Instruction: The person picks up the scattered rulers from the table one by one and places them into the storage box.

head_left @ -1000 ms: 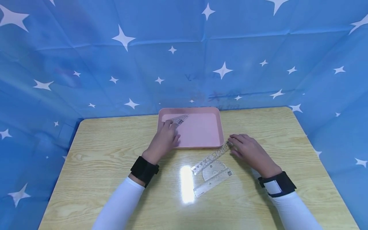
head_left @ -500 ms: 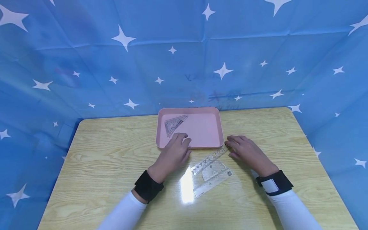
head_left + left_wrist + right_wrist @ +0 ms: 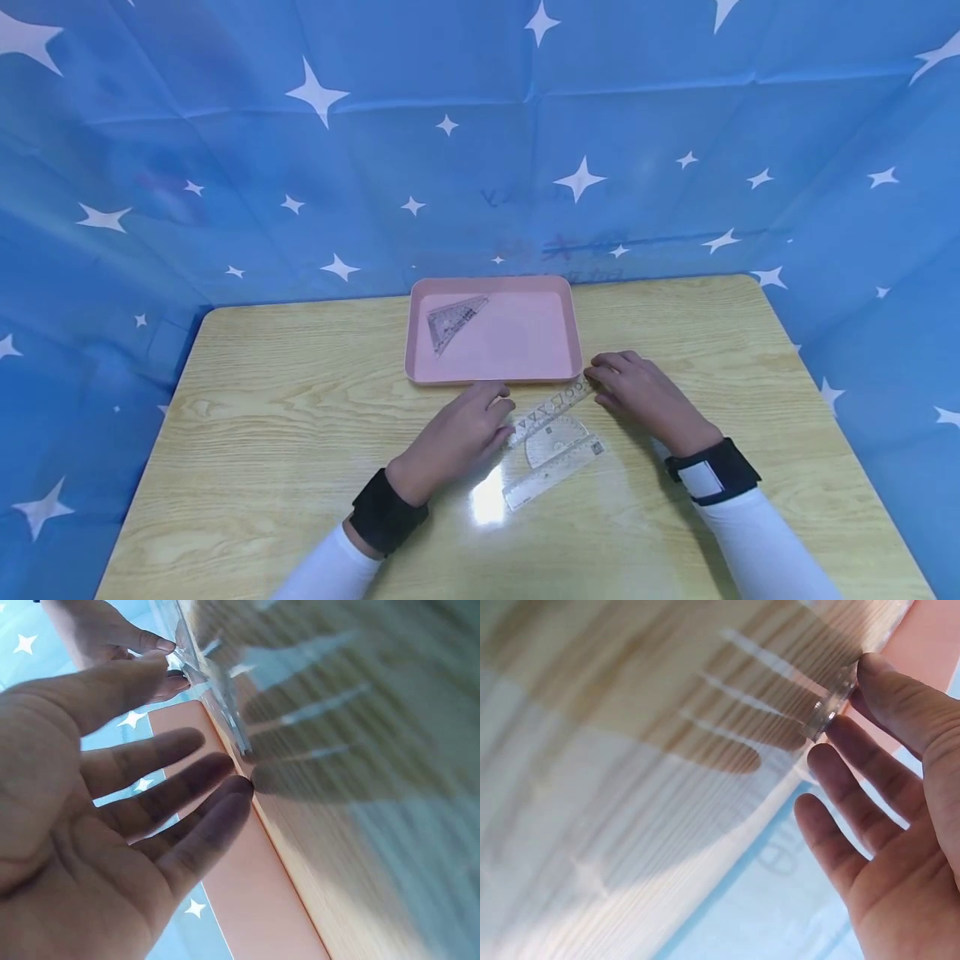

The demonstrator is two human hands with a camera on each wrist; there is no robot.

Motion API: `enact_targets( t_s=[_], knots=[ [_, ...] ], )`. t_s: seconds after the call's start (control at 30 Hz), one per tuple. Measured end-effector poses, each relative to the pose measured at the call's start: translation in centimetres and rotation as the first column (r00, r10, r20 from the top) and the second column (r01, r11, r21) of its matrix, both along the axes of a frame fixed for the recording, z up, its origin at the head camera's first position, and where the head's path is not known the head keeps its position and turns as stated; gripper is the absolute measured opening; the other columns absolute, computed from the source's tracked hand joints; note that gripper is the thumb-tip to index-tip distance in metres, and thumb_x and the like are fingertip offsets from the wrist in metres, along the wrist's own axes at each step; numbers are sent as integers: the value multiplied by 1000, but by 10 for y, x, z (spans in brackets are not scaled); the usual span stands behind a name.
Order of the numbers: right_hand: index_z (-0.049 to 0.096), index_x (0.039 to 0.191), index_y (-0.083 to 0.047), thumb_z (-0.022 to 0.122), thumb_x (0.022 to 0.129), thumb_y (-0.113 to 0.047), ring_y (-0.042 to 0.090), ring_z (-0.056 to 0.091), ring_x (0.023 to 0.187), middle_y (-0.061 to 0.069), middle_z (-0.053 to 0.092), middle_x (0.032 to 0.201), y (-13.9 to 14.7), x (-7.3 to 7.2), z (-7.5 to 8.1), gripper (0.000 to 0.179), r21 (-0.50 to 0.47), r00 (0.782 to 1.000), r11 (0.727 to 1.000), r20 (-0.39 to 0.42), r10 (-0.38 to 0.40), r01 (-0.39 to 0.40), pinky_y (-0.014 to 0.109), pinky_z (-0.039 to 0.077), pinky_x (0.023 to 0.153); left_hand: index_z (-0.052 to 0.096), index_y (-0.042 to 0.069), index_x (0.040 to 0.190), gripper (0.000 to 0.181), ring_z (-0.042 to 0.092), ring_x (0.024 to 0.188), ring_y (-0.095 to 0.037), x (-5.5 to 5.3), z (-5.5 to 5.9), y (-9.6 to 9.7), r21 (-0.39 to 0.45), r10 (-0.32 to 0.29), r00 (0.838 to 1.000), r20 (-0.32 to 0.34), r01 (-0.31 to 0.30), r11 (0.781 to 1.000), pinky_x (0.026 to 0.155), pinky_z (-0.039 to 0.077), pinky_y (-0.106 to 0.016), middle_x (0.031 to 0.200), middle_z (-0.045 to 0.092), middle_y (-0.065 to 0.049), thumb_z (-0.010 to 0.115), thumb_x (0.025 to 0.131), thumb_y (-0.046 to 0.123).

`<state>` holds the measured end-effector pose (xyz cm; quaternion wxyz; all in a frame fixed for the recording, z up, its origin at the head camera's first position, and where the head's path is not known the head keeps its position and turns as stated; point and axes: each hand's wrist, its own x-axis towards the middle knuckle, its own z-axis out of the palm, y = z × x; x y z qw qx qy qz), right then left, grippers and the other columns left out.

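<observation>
In the head view my right hand (image 3: 641, 396) pinches the upper right end of a clear stencil ruler (image 3: 553, 410) with cut-out shapes. The right wrist view has the thumb (image 3: 900, 690) and index finger on either side of the ruler's end (image 3: 829, 709). My left hand (image 3: 457, 433) hovers at the ruler's lower left end, fingers spread and holding nothing. Under the ruler lies a clear protractor (image 3: 555, 442), and below that a second clear ruler (image 3: 553, 472). A clear set square (image 3: 453, 321) lies in the left part of the pink tray (image 3: 525, 381).
The pink tray stands at the back middle of a wood-grain table (image 3: 300, 375). Behind it hangs a blue cloth (image 3: 480, 167) with white stars. A bright glare patch (image 3: 487, 498) shows left of the lower ruler.
My left hand has let go of the set square in the tray and come back toward the ruler's left end. The right hand has stayed almost still at the ruler's right end.
</observation>
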<state>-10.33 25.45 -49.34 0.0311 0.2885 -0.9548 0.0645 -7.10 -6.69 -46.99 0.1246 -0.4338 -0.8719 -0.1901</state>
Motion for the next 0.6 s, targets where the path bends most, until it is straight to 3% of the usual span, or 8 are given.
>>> enact_targets(
  t_s=[0.17,0.37,0.6],
  knots=[
    [73,119,-6,80,91,-16,29,64,108,11,71,117,0,-2,-1,31,-37,1000,999,-24,19,-20,44,57,91,70,2,109,19,64,109,-25,6,-4,6,-50,-7,997,75,11,999,99,54,-34,116,68,-11,72,93,12],
    [75,110,-7,81,89,-11,28,66,100,10,71,109,0,-1,-1,23,-63,998,997,-53,41,-44,44,58,86,68,5,105,14,60,101,-20,10,-14,13,-133,47,982,182,-22,991,92,54,-31,110,65,-6,66,97,16],
    [75,110,-9,80,90,-11,26,67,101,8,71,109,-2,2,-1,21,-37,996,998,-65,54,-56,41,58,86,67,4,105,15,53,93,-20,12,-17,15,-159,95,975,201,-63,985,83,52,-30,103,61,-5,69,96,15]
  ],
)
